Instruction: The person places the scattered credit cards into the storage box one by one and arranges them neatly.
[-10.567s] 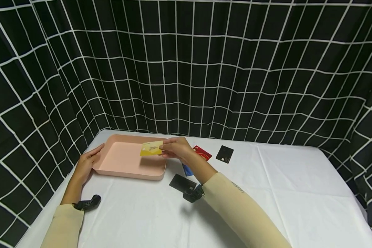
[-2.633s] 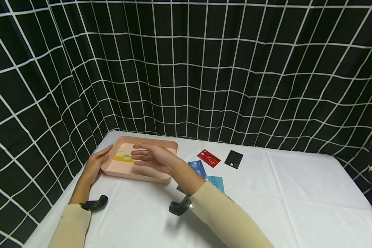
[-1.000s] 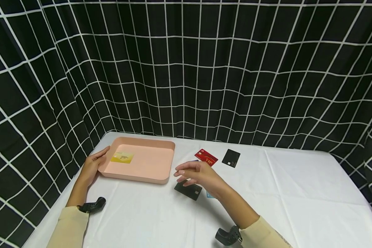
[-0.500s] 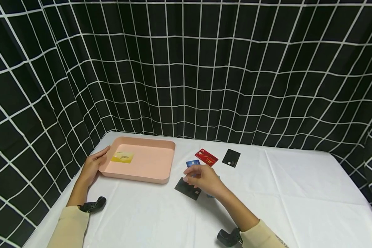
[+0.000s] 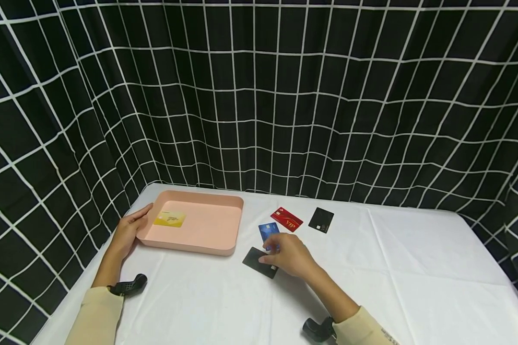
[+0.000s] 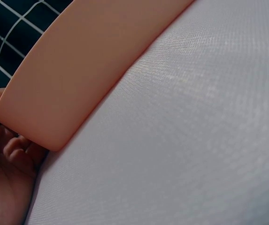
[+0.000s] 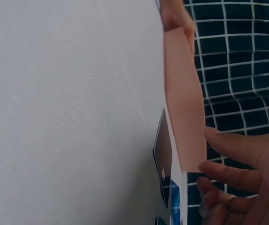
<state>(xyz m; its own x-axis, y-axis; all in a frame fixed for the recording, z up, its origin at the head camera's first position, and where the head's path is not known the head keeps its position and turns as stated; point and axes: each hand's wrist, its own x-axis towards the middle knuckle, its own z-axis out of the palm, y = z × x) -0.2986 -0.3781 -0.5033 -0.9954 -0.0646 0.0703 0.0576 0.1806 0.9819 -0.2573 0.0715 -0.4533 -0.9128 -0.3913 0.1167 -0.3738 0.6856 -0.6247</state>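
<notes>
My left hand holds the left edge of a pink tray; the left wrist view shows curled fingers at the tray's corner. Inside the tray, toward its left side, lies a yellow card. My right hand hovers over the cards right of the tray, thumb and fingers loosely bent and apart, nothing between them. Below its thumb lies a black card with a chip; its fingertips overlap a blue card. In the right wrist view these fingers stand above the black card.
A red VIP card and another black card lie farther back on the white cloth. The edge of a further bluish card shows in the right wrist view. Black gridded curtain hangs behind and at both sides.
The yellow card went from my right hand into the tray. My right hand then moved right, off the tray, and lowered over the black card, covering the teal one. My left hand stayed on the tray.
</notes>
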